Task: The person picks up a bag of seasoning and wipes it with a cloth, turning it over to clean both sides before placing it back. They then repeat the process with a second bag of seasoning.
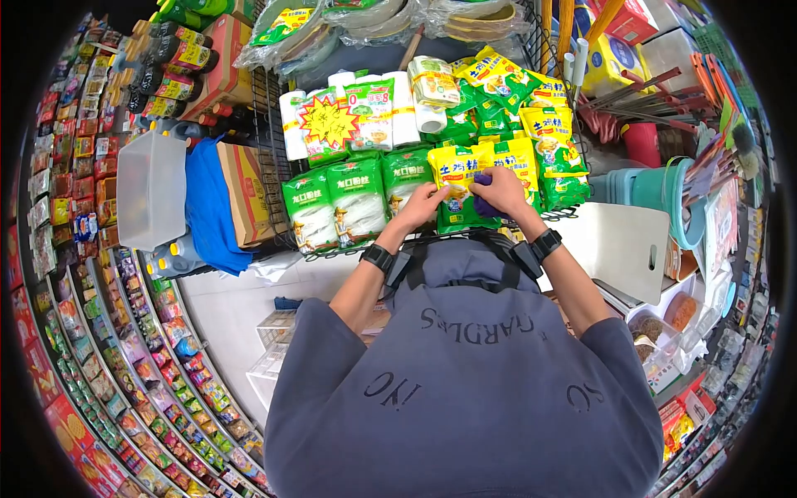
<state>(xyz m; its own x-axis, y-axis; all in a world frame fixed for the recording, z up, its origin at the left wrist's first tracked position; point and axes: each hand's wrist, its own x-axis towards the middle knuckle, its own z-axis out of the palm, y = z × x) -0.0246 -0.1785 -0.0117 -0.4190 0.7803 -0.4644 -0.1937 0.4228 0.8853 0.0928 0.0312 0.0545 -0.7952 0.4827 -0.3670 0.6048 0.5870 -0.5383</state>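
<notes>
Right grip (502,192) closed on a bunched purple cloth (484,197), pressed by the packet's face. Left grip (422,206) part-closed at the packet's near-left edge, probably steadying it; can't tell if pinched. Yellow-green packet (459,166) sits between grips, print toward the wearer, top edge away, long axis running away from the body.

Pale tiled floor (217,319) beside curved (well-stocked) shelves (124,332).

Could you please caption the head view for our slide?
Left hand on a yellow-and-green packet, right hand holding purple cloth.
</notes>
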